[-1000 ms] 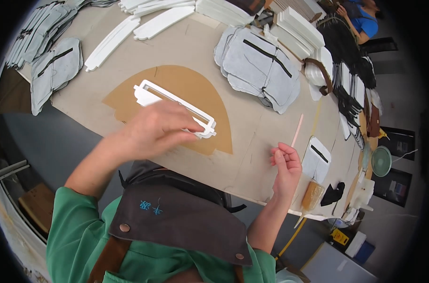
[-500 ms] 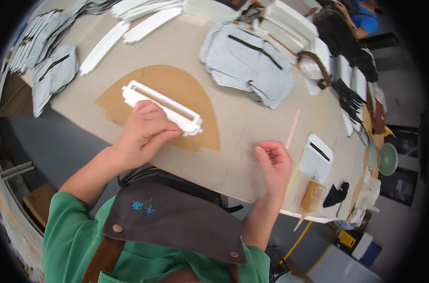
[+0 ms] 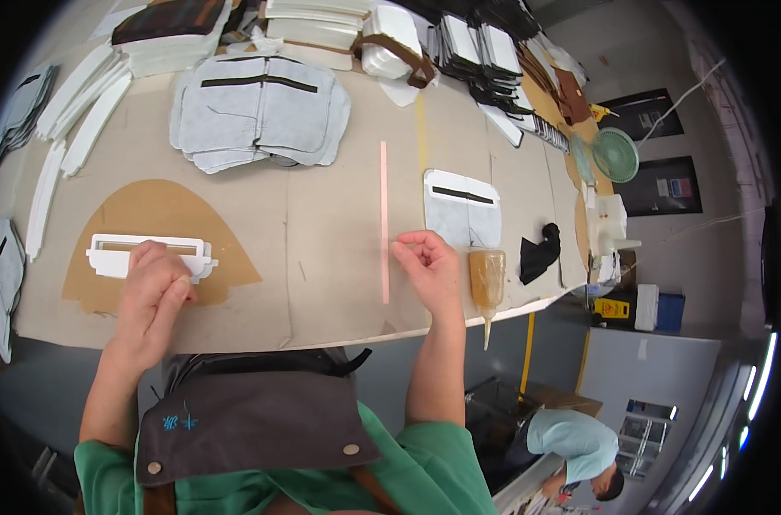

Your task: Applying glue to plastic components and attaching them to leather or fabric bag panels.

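Observation:
A white slotted frame (image 3: pixel 107 263) lies over a brown half-round board (image 3: pixel 227 262) on the table's left part. My left hand (image 3: pixel 154 296) is closed over the frame's lower middle, hiding part of it. To the right, my right hand (image 3: pixel 431 268) hovers just beside a thin pink strip (image 3: pixel 384 197) on the tabletop. Its thumb and forefinger come together in a pinch, the other fingers curled. Whatever may be between those fingertips is too small to see. Beyond my right hand lies a pale grey panel (image 3: pixel 446 219) with a black slit.
An amber squeeze bottle (image 3: pixel 486 279) lies right of my right hand, its nozzle over the table edge. A black cloth piece (image 3: pixel 536 260) sits farther right. Stacked grey panels (image 3: pixel 296 129) and white strips (image 3: pixel 90 133) lie behind. A co-worker (image 3: pixel 575 438) bends at lower right.
My view has swung to the right, so the table sits farther left in the picture. My left hand remains at the white frame. My right hand now appears nearer the pink strip.

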Demonstrator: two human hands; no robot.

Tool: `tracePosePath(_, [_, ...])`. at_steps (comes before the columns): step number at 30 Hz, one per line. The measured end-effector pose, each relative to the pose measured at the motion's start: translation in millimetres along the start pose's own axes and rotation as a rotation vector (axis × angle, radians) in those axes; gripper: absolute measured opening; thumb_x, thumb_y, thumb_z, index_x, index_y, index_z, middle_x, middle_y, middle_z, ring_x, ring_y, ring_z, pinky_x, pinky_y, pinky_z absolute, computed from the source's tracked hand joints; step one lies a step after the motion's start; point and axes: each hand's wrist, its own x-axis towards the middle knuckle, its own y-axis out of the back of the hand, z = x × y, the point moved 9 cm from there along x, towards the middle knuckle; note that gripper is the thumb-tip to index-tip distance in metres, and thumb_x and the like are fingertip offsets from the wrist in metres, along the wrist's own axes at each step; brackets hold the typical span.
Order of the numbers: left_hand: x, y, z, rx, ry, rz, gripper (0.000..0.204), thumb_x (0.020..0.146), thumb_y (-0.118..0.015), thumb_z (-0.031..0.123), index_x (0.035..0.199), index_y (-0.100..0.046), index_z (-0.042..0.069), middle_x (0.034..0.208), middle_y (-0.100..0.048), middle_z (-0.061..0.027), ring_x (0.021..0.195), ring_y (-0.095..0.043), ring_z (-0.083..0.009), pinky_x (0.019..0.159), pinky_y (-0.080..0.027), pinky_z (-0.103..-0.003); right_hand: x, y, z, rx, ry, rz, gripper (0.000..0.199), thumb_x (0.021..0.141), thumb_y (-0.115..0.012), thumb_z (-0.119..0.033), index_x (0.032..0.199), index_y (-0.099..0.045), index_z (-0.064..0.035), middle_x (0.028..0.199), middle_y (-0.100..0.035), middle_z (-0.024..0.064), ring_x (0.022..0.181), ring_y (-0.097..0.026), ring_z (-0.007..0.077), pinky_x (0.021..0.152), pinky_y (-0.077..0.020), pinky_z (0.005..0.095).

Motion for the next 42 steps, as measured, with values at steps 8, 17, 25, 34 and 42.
tracePosePath(8, [47.3, -4.8, 31.0, 0.179, -0.163, -0.102, 0.007, 0.086, -0.066, 0.008, 0.087, -0.061, 0.003, 0.092, -0.063, -0.0119, 0.090, -0.058, -0.0283, 0.085, -0.044, -0.039, 19.0, -17.9, -15.0, -0.001, 0.084, -0.064, 0.018, 0.086, -0.073, -0.007, 0.102, -0.066, -0.0013, 0.088, -0.067, -0.0003, 0.079, -0.059, 0.0060, 0.074, -0.0491, 0.0214])
tracePosePath(17, [138.4, -50.9, 12.2, 0.426, -0.441, 0.018, 0.054, 0.083, -0.069, 0.010, 0.134, -0.051, 0.005, 0.137, -0.054, -0.0138, 0.130, -0.048, -0.0302, 0.110, -0.038, -0.041, 63.4, 18.3, -56.4, -0.665, 0.122, 0.046, 0.042, 0.072, -0.077, -0.012, 0.112, -0.064, -0.0059, 0.100, -0.069, 0.0091, 0.094, -0.066, 0.0243, 0.084, -0.0518, 0.0366])
tracePosePath(25, [162.5, -60.4, -10.1, 0.406, -0.366, 0.006, 0.049, 0.079, -0.072, 0.007, 0.127, -0.059, 0.008, 0.121, -0.062, -0.0104, 0.115, -0.056, -0.0300, 0.100, -0.044, -0.040, 47.8, 37.1, -9.2, -0.857, 0.138, 0.136, 0.046, 0.074, -0.068, -0.003, 0.120, -0.060, -0.0061, 0.102, -0.064, 0.0123, 0.098, -0.064, 0.0278, 0.083, -0.0520, 0.0402])
tracePosePath(34, [190.0, -39.4, -53.2, -0.280, 0.159, 0.037, 0.024, 0.092, -0.065, 0.015, 0.113, -0.070, 0.004, 0.096, -0.070, -0.0032, 0.085, -0.060, -0.0096, 0.079, -0.047, -0.025, 102.4, 27.9, 0.8, -0.510, 0.296, 0.265, 0.027, 0.085, -0.065, -0.006, 0.112, -0.065, -0.0016, 0.095, -0.068, 0.0128, 0.080, -0.066, 0.0242, 0.075, -0.0534, 0.0349])
tracePosePath(42, [161.0, -33.6, 5.8, -0.408, 0.089, 0.250, 0.021, 0.094, -0.065, 0.017, 0.108, -0.071, 0.004, 0.092, -0.068, 0.0009, 0.084, -0.058, -0.0073, 0.075, -0.046, -0.023, 65.2, 70.8, -11.7, -0.474, 0.357, 0.499, 0.053, 0.083, -0.072, -0.010, 0.131, -0.053, -0.0058, 0.105, -0.065, 0.0102, 0.085, -0.063, 0.0211, 0.080, -0.0510, 0.0352])
